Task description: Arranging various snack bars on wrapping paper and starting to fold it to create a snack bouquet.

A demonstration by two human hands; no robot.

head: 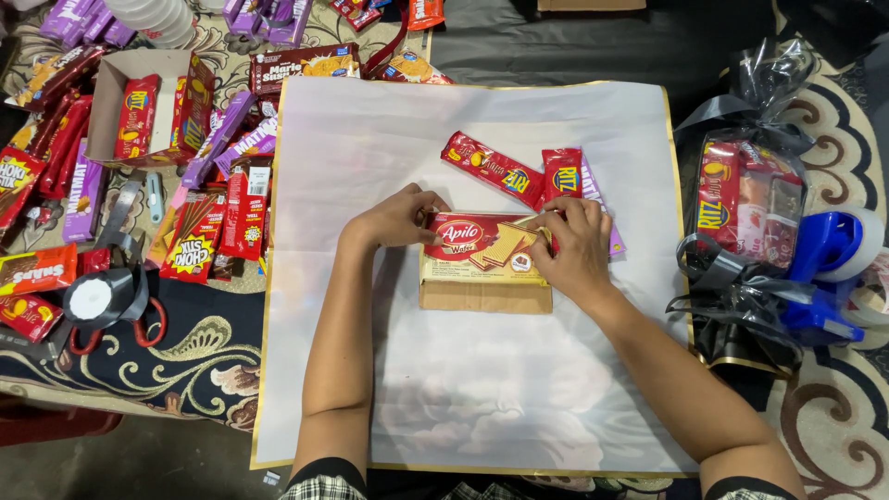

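bare white sheet (482, 389) open near the body, red cracker packs (519, 171) crowding beyond the wafer box (482, 255)

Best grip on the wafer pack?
Take the wafer pack by its two short ends, coming from above. It lies flat and long on the cardboard piece, and the left hand and right hand already sit at those ends.
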